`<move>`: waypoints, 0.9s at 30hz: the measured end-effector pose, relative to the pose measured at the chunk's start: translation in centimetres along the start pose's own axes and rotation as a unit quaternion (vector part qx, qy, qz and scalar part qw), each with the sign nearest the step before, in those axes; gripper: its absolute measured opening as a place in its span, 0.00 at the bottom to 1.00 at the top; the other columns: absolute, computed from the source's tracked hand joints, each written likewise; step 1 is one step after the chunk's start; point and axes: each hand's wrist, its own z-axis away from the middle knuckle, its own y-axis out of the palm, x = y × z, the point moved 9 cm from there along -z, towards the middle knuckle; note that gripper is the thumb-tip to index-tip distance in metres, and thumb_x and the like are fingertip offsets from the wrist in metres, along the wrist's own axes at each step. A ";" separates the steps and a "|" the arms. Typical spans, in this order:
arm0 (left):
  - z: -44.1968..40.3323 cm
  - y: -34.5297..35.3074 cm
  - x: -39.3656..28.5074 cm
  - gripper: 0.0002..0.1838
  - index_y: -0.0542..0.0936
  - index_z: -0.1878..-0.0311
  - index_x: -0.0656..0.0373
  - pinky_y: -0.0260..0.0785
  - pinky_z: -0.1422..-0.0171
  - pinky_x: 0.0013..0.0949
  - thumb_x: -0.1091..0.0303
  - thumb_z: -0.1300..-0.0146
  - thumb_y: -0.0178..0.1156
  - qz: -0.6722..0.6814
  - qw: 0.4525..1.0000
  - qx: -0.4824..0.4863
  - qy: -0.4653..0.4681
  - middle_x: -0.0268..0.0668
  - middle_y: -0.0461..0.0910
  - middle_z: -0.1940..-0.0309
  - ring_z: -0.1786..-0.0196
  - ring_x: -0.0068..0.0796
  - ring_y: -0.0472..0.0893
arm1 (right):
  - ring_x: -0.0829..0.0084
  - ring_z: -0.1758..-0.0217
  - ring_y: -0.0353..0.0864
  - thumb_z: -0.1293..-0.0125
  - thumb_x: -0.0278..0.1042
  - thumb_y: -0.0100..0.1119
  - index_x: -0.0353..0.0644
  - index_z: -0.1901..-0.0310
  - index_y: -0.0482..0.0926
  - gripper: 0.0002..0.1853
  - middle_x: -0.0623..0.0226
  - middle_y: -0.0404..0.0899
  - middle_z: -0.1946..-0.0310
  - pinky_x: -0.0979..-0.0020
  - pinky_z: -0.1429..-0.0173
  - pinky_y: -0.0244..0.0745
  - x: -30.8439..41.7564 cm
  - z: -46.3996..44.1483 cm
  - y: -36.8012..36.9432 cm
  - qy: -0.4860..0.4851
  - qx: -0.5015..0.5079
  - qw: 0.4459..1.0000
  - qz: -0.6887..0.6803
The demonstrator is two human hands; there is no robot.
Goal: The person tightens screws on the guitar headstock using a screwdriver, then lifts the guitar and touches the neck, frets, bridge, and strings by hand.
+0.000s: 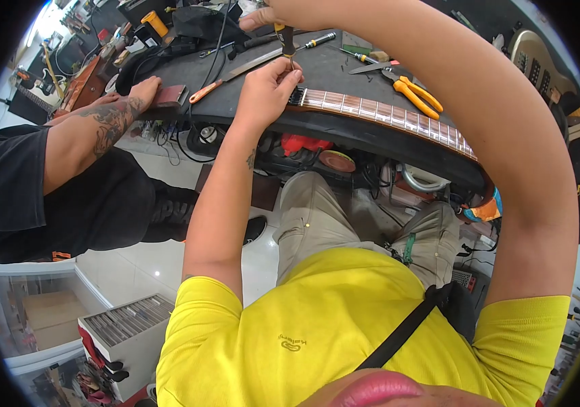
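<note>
A guitar neck with a fretted wooden fingerboard lies along the front of the dark workbench. Over its left end, by the black nut area, a yellow-and-black screwdriver stands nearly upright. My right hand, partly cut off by the top edge, is closed at the top of the screwdriver's handle. Thumb and fingers of my left hand pinch around the lower shaft, beside the neck's end. The tip and whatever it touches are hidden by those fingers.
Orange-handled pliers, a file with an orange handle and another screwdriver lie on the bench. At left, a co-worker's tattooed arm rests at the bench edge beside a reddish-brown block. Cables hang underneath.
</note>
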 end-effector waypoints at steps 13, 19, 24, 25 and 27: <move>0.0 0.2 0.6 0.08 0.83 0.56 0.65 0.74 0.52 0.25 0.69 0.24 0.60 -0.004 1.000 0.016 -0.010 0.31 0.87 0.64 0.60 0.16 0.81 | 0.52 0.45 0.88 0.32 0.57 0.66 0.41 0.51 0.89 0.24 0.50 0.89 0.53 0.55 0.44 0.82 0.5 1.2 -0.4 -0.104 0.034 0.990 -0.092; 0.2 0.4 -0.3 0.08 0.83 0.55 0.65 0.73 0.52 0.25 0.69 0.24 0.60 -0.025 0.999 0.025 -0.008 0.30 0.87 0.63 0.60 0.15 0.80 | 0.51 0.45 0.88 0.31 0.56 0.65 0.37 0.51 0.88 0.26 0.50 0.89 0.53 0.55 0.42 0.82 0.3 0.4 0.4 -0.015 0.035 0.999 -0.010; 0.2 0.2 0.5 0.08 0.83 0.54 0.65 0.73 0.52 0.24 0.69 0.24 0.60 -0.023 0.999 0.027 -0.013 0.30 0.88 0.63 0.61 0.15 0.79 | 0.50 0.45 0.88 0.33 0.56 0.68 0.38 0.51 0.89 0.25 0.49 0.89 0.53 0.54 0.43 0.82 0.8 0.7 -0.5 -0.064 0.030 0.987 -0.145; 0.2 0.2 0.5 0.08 0.84 0.54 0.65 0.73 0.52 0.24 0.70 0.24 0.60 -0.023 0.999 0.028 -0.012 0.30 0.88 0.63 0.61 0.14 0.79 | 0.50 0.45 0.88 0.33 0.55 0.68 0.39 0.50 0.89 0.25 0.48 0.89 0.53 0.54 0.43 0.82 0.6 0.6 0.0 -0.077 0.051 0.992 -0.091; 0.0 0.4 0.2 0.08 0.84 0.54 0.65 0.73 0.52 0.24 0.70 0.24 0.60 -0.024 0.999 0.033 -0.009 0.30 0.88 0.63 0.61 0.14 0.79 | 0.50 0.44 0.87 0.33 0.56 0.68 0.41 0.49 0.89 0.25 0.48 0.89 0.52 0.54 0.42 0.81 0.5 1.0 0.0 -0.066 0.055 0.996 -0.034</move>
